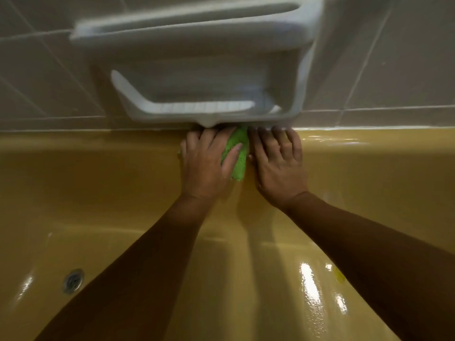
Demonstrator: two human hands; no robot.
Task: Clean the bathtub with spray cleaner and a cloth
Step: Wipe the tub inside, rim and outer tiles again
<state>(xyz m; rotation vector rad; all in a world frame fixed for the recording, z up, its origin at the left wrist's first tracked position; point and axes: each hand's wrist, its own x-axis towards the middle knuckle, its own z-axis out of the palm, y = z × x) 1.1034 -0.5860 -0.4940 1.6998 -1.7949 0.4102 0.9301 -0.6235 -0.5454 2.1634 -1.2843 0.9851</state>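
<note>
A mustard-yellow bathtub [98,183] fills the lower view. Both my arms reach across it to its far rim by the wall. My left hand [209,163] lies flat on a green cloth [237,153], fingers straight, pressing it on the far rim and upper wall; the thumb lies over the cloth. My right hand [278,163] rests flat on the tub surface just right of the cloth, fingers spread and straight, fingertips at the wall joint. No spray bottle is in view.
A white ceramic soap dish with a grab bar [197,70] juts from the tiled wall [394,57] right above my hands. The metal drain [73,281] sits at lower left. Wet glare shows on the tub floor [312,291] at lower right.
</note>
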